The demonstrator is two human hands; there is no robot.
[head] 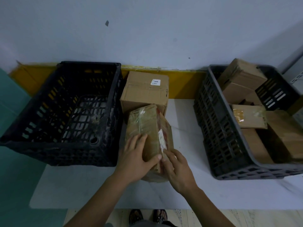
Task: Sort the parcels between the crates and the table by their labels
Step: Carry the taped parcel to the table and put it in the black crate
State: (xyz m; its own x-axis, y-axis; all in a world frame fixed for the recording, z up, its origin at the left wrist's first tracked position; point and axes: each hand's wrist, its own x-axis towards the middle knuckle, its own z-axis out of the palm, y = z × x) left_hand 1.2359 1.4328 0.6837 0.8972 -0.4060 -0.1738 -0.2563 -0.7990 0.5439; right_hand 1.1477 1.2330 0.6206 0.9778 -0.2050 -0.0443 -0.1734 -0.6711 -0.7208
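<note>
Both hands, left hand (136, 154) and right hand (177, 169), grip the taped parcel (147, 128) on the surface (183, 128). Label-checking step, likely. Next: read its label (161, 139), pick a crate.

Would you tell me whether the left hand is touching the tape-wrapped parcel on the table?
Touching. The head view shows the left hand laid on the tape-wrapped parcel, its fingers and thumb lying against the wrapping.
</note>
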